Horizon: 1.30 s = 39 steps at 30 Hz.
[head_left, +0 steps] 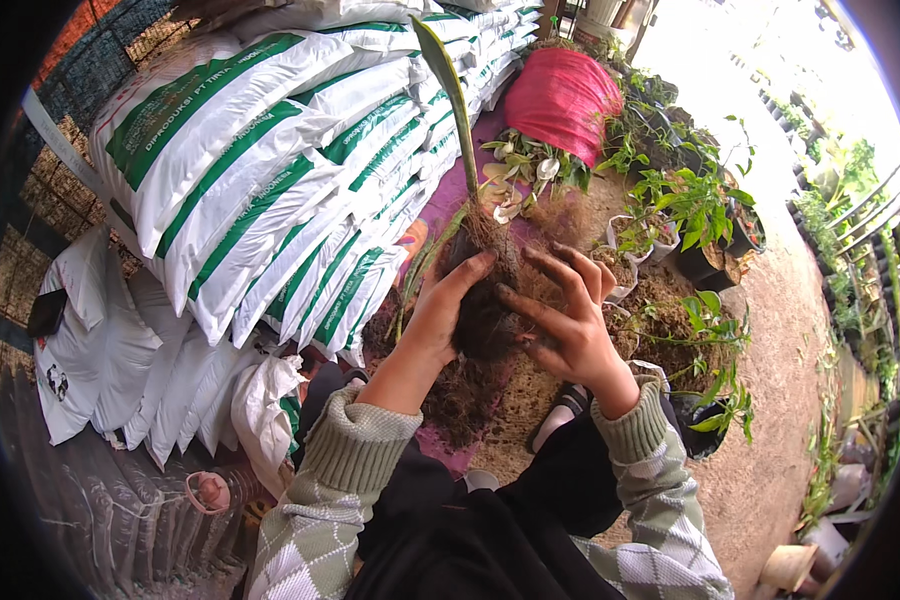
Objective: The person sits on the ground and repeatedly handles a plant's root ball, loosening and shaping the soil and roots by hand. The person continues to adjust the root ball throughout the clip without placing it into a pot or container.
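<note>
Between my hands is an uprooted plant with one long, upright, sword-shaped leaf (pixel 457 112) and a dark root ball (pixel 483 325). My left hand (pixel 432 322) is closed around the root ball's left side, its thumb near the base of the leaf. Pressed against the right side are the bent, slightly parted fingers of my right hand (pixel 573 322). Fine brown roots hang off the ball and blur beside my right fingers. Below lies a heap of loose dark soil (pixel 462 405) on a purple sheet (pixel 483 195). Some left fingers are hidden behind the plant.
White and green sacks (pixel 270 190) are piled high at the left, with plain white bags (pixel 120 345) in front. A red sack (pixel 565 105) lies at the back, leafy plants around it. Potted plants (pixel 705 215) stand to the right. My sandalled foot (pixel 560 415) is below my right hand.
</note>
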Each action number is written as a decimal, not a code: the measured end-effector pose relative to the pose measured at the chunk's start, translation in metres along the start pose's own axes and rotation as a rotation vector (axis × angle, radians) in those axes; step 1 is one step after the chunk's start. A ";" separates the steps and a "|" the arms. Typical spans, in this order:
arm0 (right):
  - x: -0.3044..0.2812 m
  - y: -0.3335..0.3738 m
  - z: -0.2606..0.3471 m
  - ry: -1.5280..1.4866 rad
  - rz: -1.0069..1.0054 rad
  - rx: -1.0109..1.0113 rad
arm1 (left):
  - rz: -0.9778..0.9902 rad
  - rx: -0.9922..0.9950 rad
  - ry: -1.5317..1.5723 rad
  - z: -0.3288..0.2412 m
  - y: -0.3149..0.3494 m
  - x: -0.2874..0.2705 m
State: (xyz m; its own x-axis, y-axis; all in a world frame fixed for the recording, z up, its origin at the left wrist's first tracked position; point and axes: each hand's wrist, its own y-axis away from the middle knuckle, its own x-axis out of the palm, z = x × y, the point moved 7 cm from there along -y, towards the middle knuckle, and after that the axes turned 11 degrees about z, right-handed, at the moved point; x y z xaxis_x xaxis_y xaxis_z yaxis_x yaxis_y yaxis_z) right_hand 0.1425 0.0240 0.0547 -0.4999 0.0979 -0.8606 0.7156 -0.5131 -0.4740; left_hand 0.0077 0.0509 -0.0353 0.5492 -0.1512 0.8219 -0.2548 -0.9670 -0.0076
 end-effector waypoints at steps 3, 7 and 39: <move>0.002 0.007 0.001 0.014 -0.079 -0.028 | -0.031 -0.026 0.033 0.003 -0.001 -0.002; -0.003 0.008 0.005 0.003 -0.118 -0.079 | 0.019 -0.029 0.061 0.001 0.000 0.006; 0.007 -0.004 -0.025 0.057 -0.043 0.055 | -0.004 -0.023 -1.193 -0.016 0.029 -0.004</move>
State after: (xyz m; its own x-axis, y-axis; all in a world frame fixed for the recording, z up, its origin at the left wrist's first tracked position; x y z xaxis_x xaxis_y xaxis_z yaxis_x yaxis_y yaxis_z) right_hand 0.1482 0.0485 0.0460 -0.5000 0.1683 -0.8495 0.6652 -0.5534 -0.5012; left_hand -0.0144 0.0263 -0.0299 0.9399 -0.2557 -0.2265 -0.2594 -0.9657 0.0140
